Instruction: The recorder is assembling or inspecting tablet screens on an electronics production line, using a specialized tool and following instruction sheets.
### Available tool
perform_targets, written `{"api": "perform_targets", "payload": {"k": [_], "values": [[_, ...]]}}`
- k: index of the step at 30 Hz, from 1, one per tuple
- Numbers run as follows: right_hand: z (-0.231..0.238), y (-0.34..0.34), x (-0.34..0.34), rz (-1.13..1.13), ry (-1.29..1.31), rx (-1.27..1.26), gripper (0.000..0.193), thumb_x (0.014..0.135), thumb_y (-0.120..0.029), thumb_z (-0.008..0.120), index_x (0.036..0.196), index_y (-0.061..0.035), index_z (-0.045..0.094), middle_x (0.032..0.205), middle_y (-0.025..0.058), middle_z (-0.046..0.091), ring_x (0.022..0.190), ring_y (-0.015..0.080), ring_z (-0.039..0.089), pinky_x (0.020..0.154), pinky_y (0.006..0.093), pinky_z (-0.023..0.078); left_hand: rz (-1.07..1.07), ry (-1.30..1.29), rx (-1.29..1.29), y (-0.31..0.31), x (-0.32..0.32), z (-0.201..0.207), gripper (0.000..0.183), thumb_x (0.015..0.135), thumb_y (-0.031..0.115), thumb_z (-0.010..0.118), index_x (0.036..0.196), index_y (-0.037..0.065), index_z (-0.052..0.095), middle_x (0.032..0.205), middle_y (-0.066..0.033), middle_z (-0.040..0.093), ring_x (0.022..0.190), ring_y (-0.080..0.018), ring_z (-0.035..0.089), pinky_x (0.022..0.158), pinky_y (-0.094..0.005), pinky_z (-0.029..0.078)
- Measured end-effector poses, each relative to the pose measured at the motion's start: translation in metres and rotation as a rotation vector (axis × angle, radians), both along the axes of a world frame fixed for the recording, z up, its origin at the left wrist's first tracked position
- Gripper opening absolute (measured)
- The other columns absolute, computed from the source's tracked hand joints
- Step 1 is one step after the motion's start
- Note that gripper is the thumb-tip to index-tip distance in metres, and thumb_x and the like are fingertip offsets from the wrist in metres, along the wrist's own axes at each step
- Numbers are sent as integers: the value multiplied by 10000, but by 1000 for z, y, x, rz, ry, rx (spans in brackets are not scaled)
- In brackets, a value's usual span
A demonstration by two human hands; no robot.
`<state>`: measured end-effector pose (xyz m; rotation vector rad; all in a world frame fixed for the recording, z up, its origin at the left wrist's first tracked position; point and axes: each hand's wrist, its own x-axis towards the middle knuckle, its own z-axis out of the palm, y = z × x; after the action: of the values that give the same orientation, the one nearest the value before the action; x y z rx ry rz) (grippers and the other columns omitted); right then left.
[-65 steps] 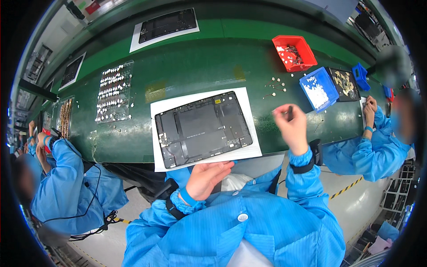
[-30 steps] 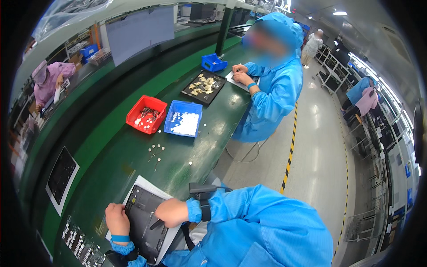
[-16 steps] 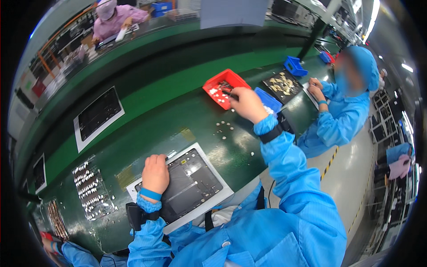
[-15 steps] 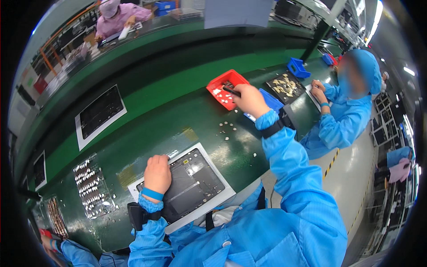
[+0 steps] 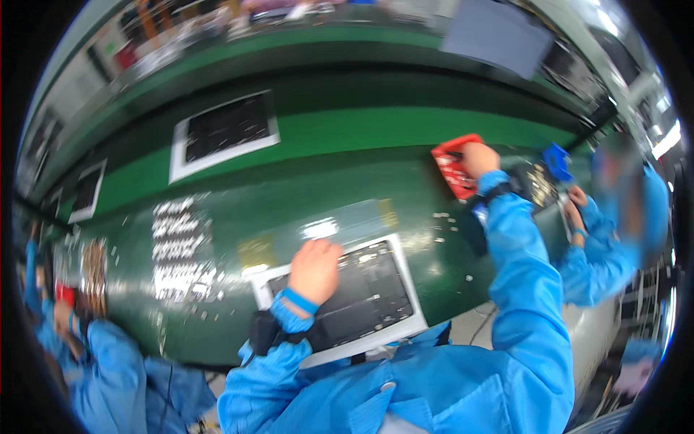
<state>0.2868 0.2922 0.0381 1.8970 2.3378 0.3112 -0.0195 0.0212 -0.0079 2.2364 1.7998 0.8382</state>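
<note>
A dark flat device panel (image 5: 365,293), like an opened tablet housing, lies on a white board (image 5: 417,318) at the table's near edge. Over the panel's far left part, my left hand (image 5: 316,271) rests with its fingers curled; what they hold, if anything, is hidden. My right hand (image 5: 479,159) reaches over a red bin (image 5: 455,177) holding small white pieces. It is closed on a slim black tool (image 5: 454,155), mostly hidden and blurred now. Just beside that wrist, a blue tray is partly covered by my sleeve.
A clear sheet with rows of white pieces (image 5: 177,246) lies to the left. Further panels (image 5: 228,130) stand on the far ledge. Loose white bits (image 5: 442,226) dot the table (image 5: 347,181). A co-worker (image 5: 607,267) sits close on the right, another (image 5: 108,354) at the left.
The view has turned, so the table lies more level and things sit further right. My right hand has stayed at the red bin and covers more of the black tool. My left hand remains on the panel.
</note>
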Motion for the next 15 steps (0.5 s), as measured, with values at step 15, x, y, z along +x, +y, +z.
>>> {"api": "perform_targets", "payload": {"k": [15], "values": [[15,0,54,166,392,198,204,830,-54,487,1028,-5,487,952,171,594,862,279,590,747,336,441,115,-29,141,-5,11,10,142,607,83,583,746,62,563,770,-86,511,796,-263,506,632,-365,456]]}}
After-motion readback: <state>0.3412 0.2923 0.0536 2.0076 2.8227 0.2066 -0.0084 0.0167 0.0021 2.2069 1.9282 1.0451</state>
